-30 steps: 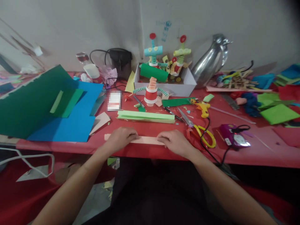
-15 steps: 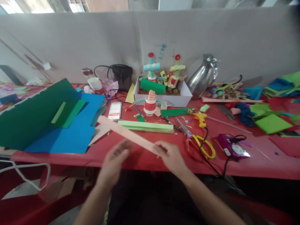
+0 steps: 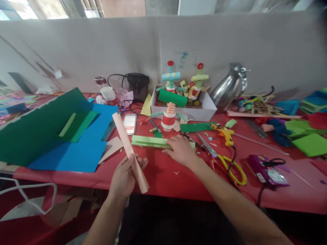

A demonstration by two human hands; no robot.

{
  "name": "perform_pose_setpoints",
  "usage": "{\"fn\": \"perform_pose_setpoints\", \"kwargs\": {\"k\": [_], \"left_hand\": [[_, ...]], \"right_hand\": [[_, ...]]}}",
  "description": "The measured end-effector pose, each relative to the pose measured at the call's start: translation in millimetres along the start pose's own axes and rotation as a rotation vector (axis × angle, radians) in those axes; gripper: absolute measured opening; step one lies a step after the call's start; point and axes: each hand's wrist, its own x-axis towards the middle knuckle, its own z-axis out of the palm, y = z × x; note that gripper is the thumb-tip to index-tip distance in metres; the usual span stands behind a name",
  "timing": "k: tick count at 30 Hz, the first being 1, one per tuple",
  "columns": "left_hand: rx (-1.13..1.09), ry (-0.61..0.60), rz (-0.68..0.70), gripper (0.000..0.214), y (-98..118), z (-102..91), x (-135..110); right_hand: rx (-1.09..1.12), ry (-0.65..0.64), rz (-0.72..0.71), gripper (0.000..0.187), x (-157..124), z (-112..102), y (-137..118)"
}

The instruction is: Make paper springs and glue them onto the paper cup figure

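Note:
My left hand (image 3: 125, 176) is closed round a long folded pink paper strip (image 3: 127, 144), held up off the red table (image 3: 163, 173) and slanting up to the left. My right hand (image 3: 180, 150) reaches forward and rests on the right end of a folded light-green paper strip (image 3: 148, 141) lying flat on the table; its fingers are bent over the strip. Just right of that hand lie yellow-handled scissors (image 3: 224, 159) and a yellow glue gun (image 3: 226, 133).
Green (image 3: 38, 126) and blue paper sheets (image 3: 84, 149) cover the left. A white box (image 3: 196, 109) with paper-tube figures, a red-and-white cup figure (image 3: 168, 119), a black bag (image 3: 137, 85) and a metal jug (image 3: 228, 90) stand at the back. A purple device (image 3: 265, 167) and coloured papers lie right.
The pink strip went from lying flat under both hands to being lifted, passed to my left hand alone. My right hand let go and moved forward onto the light-green strip.

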Motion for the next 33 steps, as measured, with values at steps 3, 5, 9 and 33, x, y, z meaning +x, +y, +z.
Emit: {"fn": "perform_pose_setpoints", "kwargs": {"k": [3,5,9,33], "left_hand": [[-0.008,-0.007,-0.014,0.02,-1.7,5.9,16.1],[-0.014,-0.006,-0.014,0.02,-2.6,9.3,25.1],[-0.039,0.015,-0.029,0.018,-7.0,13.6,32.3],[-0.043,-0.089,-0.069,0.014,-23.9,18.4,40.1]], "right_hand": [[-0.018,-0.048,0.006,0.04,7.1,-2.3,-4.7],[0.001,-0.007,0.081,0.042,12.3,-5.4,-5.6],[-0.003,0.034,0.129,0.022,31.9,-7.9,1.5],[0.146,-0.368,-0.156,0.011,59.4,1.6,2.8]]}}
